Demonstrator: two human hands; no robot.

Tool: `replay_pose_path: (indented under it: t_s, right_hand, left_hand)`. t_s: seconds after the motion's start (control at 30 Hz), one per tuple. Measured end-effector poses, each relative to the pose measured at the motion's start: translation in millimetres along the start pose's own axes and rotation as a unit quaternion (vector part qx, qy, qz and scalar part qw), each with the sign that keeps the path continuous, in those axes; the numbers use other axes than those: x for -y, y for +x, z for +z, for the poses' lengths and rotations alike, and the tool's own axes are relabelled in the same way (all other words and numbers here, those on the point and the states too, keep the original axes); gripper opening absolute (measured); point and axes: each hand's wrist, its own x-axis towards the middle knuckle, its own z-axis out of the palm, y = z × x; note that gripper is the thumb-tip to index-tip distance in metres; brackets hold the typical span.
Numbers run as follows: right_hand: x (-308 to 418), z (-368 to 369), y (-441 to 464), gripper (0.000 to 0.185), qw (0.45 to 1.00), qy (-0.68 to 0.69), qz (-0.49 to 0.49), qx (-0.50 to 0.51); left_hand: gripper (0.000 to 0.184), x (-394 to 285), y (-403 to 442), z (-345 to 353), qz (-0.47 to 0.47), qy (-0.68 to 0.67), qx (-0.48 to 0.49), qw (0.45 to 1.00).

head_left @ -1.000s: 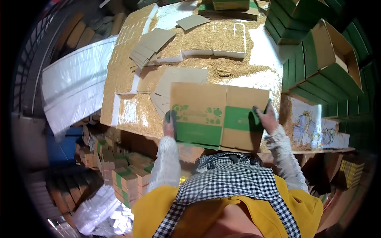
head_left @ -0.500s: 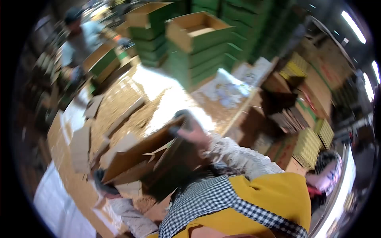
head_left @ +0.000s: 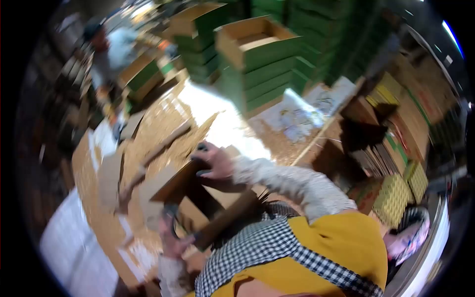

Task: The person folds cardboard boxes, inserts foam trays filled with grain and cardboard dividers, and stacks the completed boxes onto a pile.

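Note:
A brown cardboard box (head_left: 231,202), tilted with its open side showing, is held close to my checked apron. My right hand (head_left: 217,162) grips its far upper edge, with dark coverings on the fingertips. At the near left end, my left hand (head_left: 174,236) is closed around the box's edge, slightly blurred. Inner walls or flaps of the box show between the two hands. Beneath and beyond it lies the worktable (head_left: 163,133), with a flat cardboard piece (head_left: 110,173) and a long narrow strip (head_left: 168,141) on it.
Stacked green boxes (head_left: 272,69) stand beyond the table. Across the table, a co-worker (head_left: 116,54) handles another green box (head_left: 142,74). To the right are printed sheets (head_left: 297,116), cardboard cartons (head_left: 415,114) and yellow ridged blocks (head_left: 393,198).
The box has turned and come nearer my body. My left hand has moved from its lower left corner to the near end; my right hand has shifted left along the far side.

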Motion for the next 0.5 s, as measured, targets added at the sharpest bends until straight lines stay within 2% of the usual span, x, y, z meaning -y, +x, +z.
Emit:
replay_pose_path:
  t_s: [0.03, 0.07, 0.1, 0.13, 0.17, 0.2, 0.23, 0.3, 0.37, 0.4, 0.43, 0.47, 0.5]
  right_hand:
    - [9.9, -31.9, -3.9, 0.057, 0.993, 0.023, -0.002, 0.117]
    - [-8.1, -25.6, -25.0, 0.054, 0.981, 0.114, -0.106, 0.118]
    - [-13.7, -31.7, -45.2, 0.059, 0.950, 0.080, -0.215, 0.210]
    - [3.4, -53.0, -64.7, 0.065, 0.928, 0.025, -0.220, 0.299]
    - [20.9, -73.0, -75.0, 0.070, 0.898, -0.034, -0.229, 0.374]
    - [18.9, -75.2, -73.5, 0.071, 0.888, -0.038, -0.241, 0.390]
    - [11.5, -74.9, -67.5, 0.072, 0.876, -0.048, -0.257, 0.406]
    - [-22.5, -48.6, -50.7, 0.079, 0.889, -0.097, -0.326, 0.305]
    - [-42.7, -48.1, -13.3, 0.083, 0.921, -0.017, -0.261, 0.288]
    - [-53.9, -39.2, -6.3, 0.077, 0.950, 0.150, -0.124, 0.245]
    - [-66.6, -29.9, -3.5, 0.073, 0.928, 0.309, 0.029, 0.206]
    - [-89.1, -18.3, 0.6, 0.065, 0.887, 0.368, 0.135, 0.243]
    - [-115.1, -3.3, -0.3, 0.058, 0.834, 0.411, 0.241, 0.277]
  left_hand:
    - [0.087, 32.4, -9.7, 16.2, -0.028, 0.153, -0.142, 0.978]
    - [0.090, 56.0, -17.3, 31.9, -0.126, 0.090, -0.183, 0.971]
    - [0.073, 83.1, -30.8, 47.5, -0.260, -0.141, -0.113, 0.948]
    - [0.057, 109.6, -47.4, 63.5, -0.358, -0.375, -0.057, 0.853]
    - [0.050, 114.5, -53.2, 61.0, -0.329, -0.408, -0.017, 0.851]
    - [0.044, 119.4, -58.5, 58.8, -0.300, -0.440, 0.024, 0.846]
    - [0.045, 95.0, -53.2, 53.2, -0.321, -0.417, -0.028, 0.850]
    - [0.059, 128.2, -85.9, 81.2, -0.353, -0.607, -0.126, 0.701]
    - [0.063, 165.7, -107.5, 96.1, -0.170, -0.731, -0.142, 0.645]
    - [0.065, 139.0, -95.0, 72.9, -0.157, -0.577, -0.168, 0.784]
    - [0.068, 101.1, -77.7, 47.6, -0.132, -0.498, -0.176, 0.839]
    - [0.071, 63.4, -60.2, 22.4, -0.109, -0.412, -0.190, 0.884]
    - [0.075, 46.3, -52.0, 15.5, -0.062, -0.425, -0.195, 0.882]
